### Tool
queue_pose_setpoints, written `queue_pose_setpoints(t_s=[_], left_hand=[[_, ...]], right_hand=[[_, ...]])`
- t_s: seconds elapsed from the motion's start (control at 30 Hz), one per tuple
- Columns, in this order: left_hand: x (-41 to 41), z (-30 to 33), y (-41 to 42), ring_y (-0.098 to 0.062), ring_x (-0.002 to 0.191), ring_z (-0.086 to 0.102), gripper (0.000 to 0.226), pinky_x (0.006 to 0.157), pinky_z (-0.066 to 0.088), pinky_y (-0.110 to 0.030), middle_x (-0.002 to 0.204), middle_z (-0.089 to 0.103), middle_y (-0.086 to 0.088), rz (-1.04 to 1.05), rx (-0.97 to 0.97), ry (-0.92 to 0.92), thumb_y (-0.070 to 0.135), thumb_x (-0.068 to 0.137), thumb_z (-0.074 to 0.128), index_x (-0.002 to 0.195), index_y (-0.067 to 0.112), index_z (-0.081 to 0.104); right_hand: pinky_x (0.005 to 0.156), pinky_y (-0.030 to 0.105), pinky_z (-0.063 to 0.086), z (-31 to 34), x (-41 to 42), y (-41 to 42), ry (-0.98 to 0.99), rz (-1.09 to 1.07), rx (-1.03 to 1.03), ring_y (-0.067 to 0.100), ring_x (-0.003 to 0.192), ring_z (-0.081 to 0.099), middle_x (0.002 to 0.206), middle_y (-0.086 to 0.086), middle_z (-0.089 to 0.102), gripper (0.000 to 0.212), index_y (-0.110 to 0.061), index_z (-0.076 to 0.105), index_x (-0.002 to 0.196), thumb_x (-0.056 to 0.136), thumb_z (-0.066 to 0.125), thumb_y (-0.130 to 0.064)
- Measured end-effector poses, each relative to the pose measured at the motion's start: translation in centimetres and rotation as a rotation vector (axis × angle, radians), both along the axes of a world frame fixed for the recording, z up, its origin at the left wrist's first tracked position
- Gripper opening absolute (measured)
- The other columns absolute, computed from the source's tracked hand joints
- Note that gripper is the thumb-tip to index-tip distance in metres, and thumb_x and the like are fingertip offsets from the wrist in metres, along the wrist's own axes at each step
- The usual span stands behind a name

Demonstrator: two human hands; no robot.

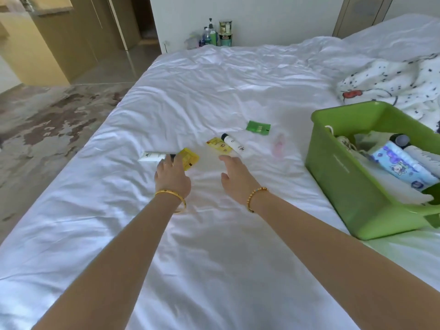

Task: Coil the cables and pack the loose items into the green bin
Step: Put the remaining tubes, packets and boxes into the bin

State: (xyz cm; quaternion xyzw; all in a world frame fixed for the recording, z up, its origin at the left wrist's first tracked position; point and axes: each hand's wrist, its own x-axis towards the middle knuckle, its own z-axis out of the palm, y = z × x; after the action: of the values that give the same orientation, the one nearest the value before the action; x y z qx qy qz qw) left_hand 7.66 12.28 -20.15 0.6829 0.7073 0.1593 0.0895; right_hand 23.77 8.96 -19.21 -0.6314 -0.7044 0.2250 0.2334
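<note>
Mostly crumpled white sheet (214,96), boxy green bin (333,177)

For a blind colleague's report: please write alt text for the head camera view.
Both hands reach over a white bed sheet toward small loose items: the left hand touches a white tube beside a yellow sachet, the right hand is open near a white bottle. A partly filled green bin sits to the right.

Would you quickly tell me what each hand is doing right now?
Left hand: open, fingertips at the white tube, gripping nothing.
Right hand: open, holding nothing.
</note>
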Motion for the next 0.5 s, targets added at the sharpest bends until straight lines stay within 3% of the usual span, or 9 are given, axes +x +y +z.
queue_pose_setpoints(t_s=[0.07, 0.13, 0.3, 0.43, 0.5], left_hand=[[-2.1, -1.1, 1.0, -0.03, 0.145, 0.006, 0.067, 0.117, 0.014, -0.043, 0.157, 0.007, -0.014, 0.008, -0.051, 0.1, 0.009, 0.088, 0.045, 0.147, 0.016, 0.014], [-4.1, -2.2, 1.9, -0.027, 0.146, 0.0, 0.07, 0.117, 0.01, -0.043, 0.158, -0.002, -0.011, -0.033, -0.057, 0.276, 0.018, 0.091, 0.042, 0.149, 0.018, 0.003], [-7.2, -3.4, 4.7, -0.024, 0.146, 0.0, 0.067, 0.116, 0.014, -0.045, 0.158, -0.002, -0.006, -0.081, -0.055, 0.462, 0.015, 0.094, 0.035, 0.148, 0.015, -0.003], [-7.1, -4.1, 7.1, -0.026, 0.143, 0.016, 0.077, 0.112, 0.027, -0.04, 0.154, 0.014, -0.008, -0.105, -0.01, 0.532, 0.007, 0.085, 0.051, 0.146, 0.014, 0.006], [-6.7, -4.0, 8.1, -0.029, 0.13, 0.035, 0.062, 0.099, 0.039, -0.037, 0.141, 0.032, -0.01, -0.106, 0.019, 0.586, 0.007, 0.084, 0.053, 0.138, 0.015, 0.023]], right_hand=[[0.102, 0.038, 0.039, -1.1, -1.6, 1.6, -0.009, 0.056, -0.084, 0.029, 0.122, 0.044, 0.141, 0.014, 0.032, 0.054, -0.017, 0.018, 0.146, 0.096, 0.037, -0.014], [0.099, 0.04, 0.04, -2.1, -3.0, 3.0, -0.156, 0.114, -0.089, 0.03, 0.123, 0.041, 0.14, 0.015, 0.032, 0.059, -0.021, 0.01, 0.148, 0.096, 0.037, -0.018], [0.094, 0.041, 0.04, -3.8, -5.9, 6.3, -0.516, 0.128, -0.014, 0.033, 0.131, 0.026, 0.156, 0.009, -0.002, 0.078, -0.027, -0.003, 0.148, 0.089, 0.046, -0.01], [0.09, 0.041, 0.042, -4.6, -7.0, 8.3, -0.616, 0.109, -0.006, 0.034, 0.121, 0.039, 0.147, 0.012, 0.025, 0.07, -0.018, 0.006, 0.148, 0.09, 0.043, -0.008], [0.091, 0.04, 0.042, -4.8, -7.4, 9.0, -0.663, 0.106, 0.011, 0.034, 0.119, 0.043, 0.14, 0.013, 0.036, 0.057, -0.012, 0.016, 0.146, 0.093, 0.038, -0.009]])
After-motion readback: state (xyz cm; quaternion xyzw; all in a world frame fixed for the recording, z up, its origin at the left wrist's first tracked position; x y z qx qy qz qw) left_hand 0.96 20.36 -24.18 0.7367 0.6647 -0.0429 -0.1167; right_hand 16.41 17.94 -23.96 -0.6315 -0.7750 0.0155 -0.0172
